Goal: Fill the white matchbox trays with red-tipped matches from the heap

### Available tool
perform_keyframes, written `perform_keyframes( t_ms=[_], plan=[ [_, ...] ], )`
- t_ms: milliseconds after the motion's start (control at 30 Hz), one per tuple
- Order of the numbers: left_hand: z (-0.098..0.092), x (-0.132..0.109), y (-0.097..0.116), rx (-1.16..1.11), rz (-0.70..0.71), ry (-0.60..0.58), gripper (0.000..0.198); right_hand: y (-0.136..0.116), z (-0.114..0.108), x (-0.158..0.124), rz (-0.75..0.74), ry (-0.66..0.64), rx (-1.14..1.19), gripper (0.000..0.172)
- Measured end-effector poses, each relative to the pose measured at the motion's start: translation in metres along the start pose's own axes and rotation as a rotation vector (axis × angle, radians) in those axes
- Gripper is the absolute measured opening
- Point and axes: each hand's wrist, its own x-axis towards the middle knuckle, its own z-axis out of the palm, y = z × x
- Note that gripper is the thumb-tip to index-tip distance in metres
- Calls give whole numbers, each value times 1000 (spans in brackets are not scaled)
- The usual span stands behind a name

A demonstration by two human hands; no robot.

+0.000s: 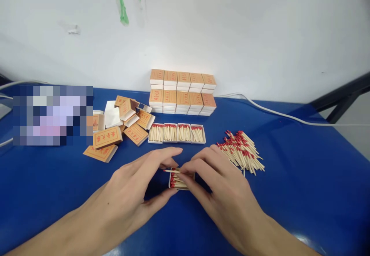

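A small white matchbox tray (176, 182) with red-tipped matches in it lies on the blue table (303, 186) in front of me. My left hand (138, 186) cups the tray's left side, thumb below and fingers above. My right hand (219, 183) presses on the matches from the right, fingers curled over the tray. One match (170, 170) lies across the tray's top under my fingertips. A loose pile of matches (241, 150) sits just right of my right hand.
A row of several filled trays (177, 133) lies behind my hands. Stacked closed matchboxes (182, 92) stand against the white wall. Empty orange sleeves (121, 129) lie scattered at the left. A white cable (277, 111) runs along the back right.
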Motion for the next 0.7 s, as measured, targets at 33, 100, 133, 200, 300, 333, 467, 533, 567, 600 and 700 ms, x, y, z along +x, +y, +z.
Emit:
perform_keyframes(
  t_ms=[33, 100, 133, 200, 300, 333, 467, 533, 567, 600, 700],
  plan=[
    [0, 1, 0, 3, -3, -1, 66, 0, -4, 1, 12, 23, 19, 13],
    [-1, 2, 0, 4, -12, 2, 66, 0, -12, 3, 35, 40, 50, 11],
    [-2, 3, 0, 3, -16, 2, 66, 0, -15, 3, 32, 35, 53, 12],
    [-3, 4, -1, 1, -12, -4, 66, 2, -19, 4, 32, 9, 52, 12],
    [-4, 4, -1, 8, 8, -10, 66, 4, -18, 3, 53, -33, 62, 9],
    [-4, 5, -1, 8, 6, -10, 66, 4, -18, 3, 66, -39, 71, 9],
    [-4, 4, -2, -10, -25, -10, 67, 4, -17, -2, 73, -93, 85, 33],
    [-4, 2, -3, -14, -27, -37, 67, 6, -15, -5, 69, -175, 81, 39],
    [-3, 1, -3, -11, -30, -51, 68, 7, -14, -6, 75, -213, 84, 38],
    [-3, 0, -4, -8, -37, -62, 69, 7, -13, -7, 84, -239, 91, 35],
    [-5, -2, -3, 10, -56, -42, 76, 8, -12, -7, 97, -206, 92, 22]
  ],
)
